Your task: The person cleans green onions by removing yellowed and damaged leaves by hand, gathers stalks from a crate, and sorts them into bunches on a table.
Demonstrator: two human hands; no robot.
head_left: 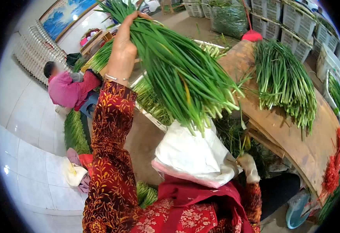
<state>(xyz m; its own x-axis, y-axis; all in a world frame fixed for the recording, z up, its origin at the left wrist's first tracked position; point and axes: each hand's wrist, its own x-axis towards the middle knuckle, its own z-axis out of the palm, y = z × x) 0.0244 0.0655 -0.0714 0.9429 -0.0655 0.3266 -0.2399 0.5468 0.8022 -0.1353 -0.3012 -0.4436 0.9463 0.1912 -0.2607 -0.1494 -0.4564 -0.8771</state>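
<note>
My left hand is raised at the upper middle, its fingers wrapped round a large bunch of long green stalks. The pale cut ends point down and to the right, over a white cloth on my lap. Low at the right, my gloved right hand is closed round a few thin green and yellowish leaves, beside the wooden board's edge. A second pile of green stalks lies on the wooden board.
Red ties lie at the board's right edge. A co-worker in pink sits at the left. Crates stack at the back right, near a red object. A blue basin stands low at the right.
</note>
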